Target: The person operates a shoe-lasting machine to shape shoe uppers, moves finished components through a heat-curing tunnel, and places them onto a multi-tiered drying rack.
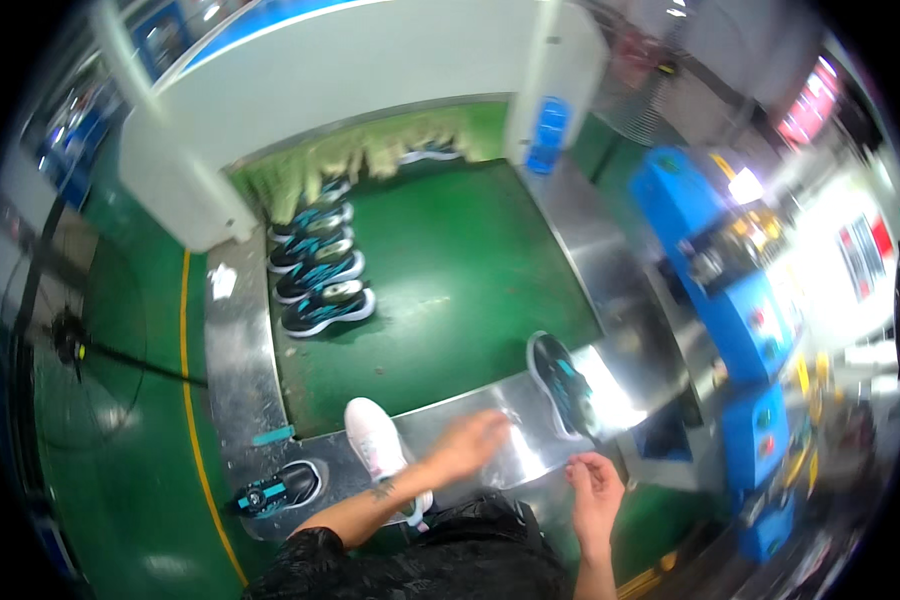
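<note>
My left hand [469, 445] is smeared by motion above the metal ledge [530, 445], between a white shoe [375, 435] and a black-and-teal sneaker [562, 385]. No object shows in it, and its finger position is unclear. At the near right, my right hand [595, 488] has its fingers curled inward, just below that sneaker's lower end. Whatever its fingers may hold is hidden. Another black-and-teal shoe [282, 490] lies on the ledge's left corner. Part of a second white item shows beside my left forearm, partly covered.
Several black-and-teal sneakers [328, 308] line the left side of the green conveyor belt [460, 270]. Behind them a fringed curtain [370, 155] hangs under a white machine housing [360, 65]. A blue bottle [548, 135] stands at the far right corner. Blue machinery [740, 320] fills the right.
</note>
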`<state>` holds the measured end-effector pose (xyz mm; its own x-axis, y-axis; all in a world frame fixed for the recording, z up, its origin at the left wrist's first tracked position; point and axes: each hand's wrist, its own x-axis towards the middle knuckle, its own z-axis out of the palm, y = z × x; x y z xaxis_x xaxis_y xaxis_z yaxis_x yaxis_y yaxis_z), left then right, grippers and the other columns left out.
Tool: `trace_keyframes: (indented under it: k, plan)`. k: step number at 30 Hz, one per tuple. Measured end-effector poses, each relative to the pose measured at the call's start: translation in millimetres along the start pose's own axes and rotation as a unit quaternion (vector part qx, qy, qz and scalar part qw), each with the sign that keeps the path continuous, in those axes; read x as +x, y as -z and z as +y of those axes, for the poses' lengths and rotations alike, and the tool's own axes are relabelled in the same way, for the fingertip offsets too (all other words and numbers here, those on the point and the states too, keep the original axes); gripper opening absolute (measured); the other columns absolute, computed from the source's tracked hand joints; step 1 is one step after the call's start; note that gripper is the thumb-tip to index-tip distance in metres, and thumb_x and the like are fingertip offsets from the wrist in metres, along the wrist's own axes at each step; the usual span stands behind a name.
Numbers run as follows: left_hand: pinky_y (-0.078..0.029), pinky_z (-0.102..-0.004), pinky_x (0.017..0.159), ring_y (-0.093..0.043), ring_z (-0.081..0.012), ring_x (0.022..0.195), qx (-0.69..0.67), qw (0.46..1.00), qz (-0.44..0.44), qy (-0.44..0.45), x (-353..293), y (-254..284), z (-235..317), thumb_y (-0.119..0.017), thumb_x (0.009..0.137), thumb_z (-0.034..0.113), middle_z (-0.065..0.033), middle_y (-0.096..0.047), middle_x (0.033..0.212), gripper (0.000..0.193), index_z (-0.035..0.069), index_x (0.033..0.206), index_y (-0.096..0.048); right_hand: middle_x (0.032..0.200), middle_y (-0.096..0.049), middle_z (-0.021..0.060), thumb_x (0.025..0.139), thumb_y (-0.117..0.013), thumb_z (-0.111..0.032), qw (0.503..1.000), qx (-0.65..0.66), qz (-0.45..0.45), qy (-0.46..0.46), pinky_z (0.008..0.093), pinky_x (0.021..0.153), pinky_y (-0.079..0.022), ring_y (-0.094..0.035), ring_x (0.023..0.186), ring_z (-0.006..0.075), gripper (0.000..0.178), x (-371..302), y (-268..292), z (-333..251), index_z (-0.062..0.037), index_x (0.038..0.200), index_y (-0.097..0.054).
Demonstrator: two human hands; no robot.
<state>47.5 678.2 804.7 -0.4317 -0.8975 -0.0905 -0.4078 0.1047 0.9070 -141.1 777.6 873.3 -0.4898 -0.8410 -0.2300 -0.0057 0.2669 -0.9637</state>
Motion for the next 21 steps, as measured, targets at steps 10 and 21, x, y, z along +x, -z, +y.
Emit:
trace_keyframes:
  k: [10, 21]
  plan:
    - [-0.030, -0.0477, 0.104, -0.035, -0.0398, 0.127, 0.314, 0.887, 0.306, 0.144, -26, 142, -228, -0.057, 0.088, 0.020, -0.0225, -0.039, 0.134, 0.043, -0.003, 0.123, -0.046, 0.101, -0.064, 0.0151, 0.085, -0.061, -0.006, 0.907, -0.314, -0.255, 0.119, 0.0305, 0.077, -0.053, -0.064, 0.091, 0.0208, 0.024, 138, -135, -9, 0.0027, 0.107, -0.059]
    - [-0.028, -0.0461, 0.103, -0.037, -0.0334, 0.129, 0.331, 0.856, 0.358, 0.170, 5, 176, -300, -0.063, 0.082, 0.022, -0.0179, -0.041, 0.135, 0.045, 0.001, 0.120, -0.049, 0.122, -0.053, 0.0206, 0.068, -0.079, -0.031, 0.626, -0.397, -0.546, 0.389, 0.0428, 0.091, -0.047, -0.054, 0.111, 0.0362, 0.079, 218, -427, 0, 0.0007, 0.130, -0.042]
